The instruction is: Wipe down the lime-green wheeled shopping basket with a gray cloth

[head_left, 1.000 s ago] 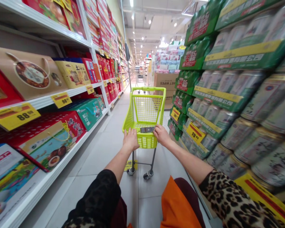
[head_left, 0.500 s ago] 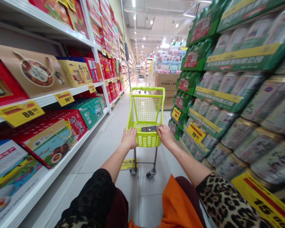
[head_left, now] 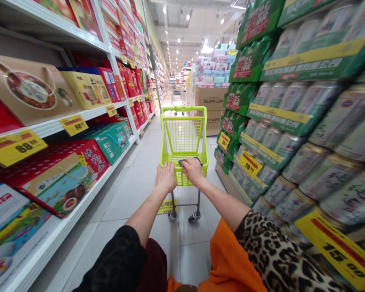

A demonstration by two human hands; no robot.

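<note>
A lime-green shopping cart [head_left: 162, 136] with mesh sides stands in front of me on dark legs and casters. My left hand [head_left: 166, 177] is closed over its near edge on the left, fingers pointing forward. A dark phone [head_left: 181, 162] lies at the near end of the cart, mostly covered by my right hand [head_left: 193, 171]. The fingers of that hand are bent around the phone, and its left end shows beside them.
White shelves [head_left: 121, 104] of boxed goods line the left side. Stacked packs of cans [head_left: 280, 115] rise close on the right. Further ahead are wet-wipes cartons [head_left: 211, 97] and another cart [head_left: 178, 96]. A yellow floor sign [head_left: 167, 207] lies beneath my cart.
My right hand has moved left from the cart's right corner onto the phone, covering most of it. My left hand stays on the near edge. The view has shifted slightly.
</note>
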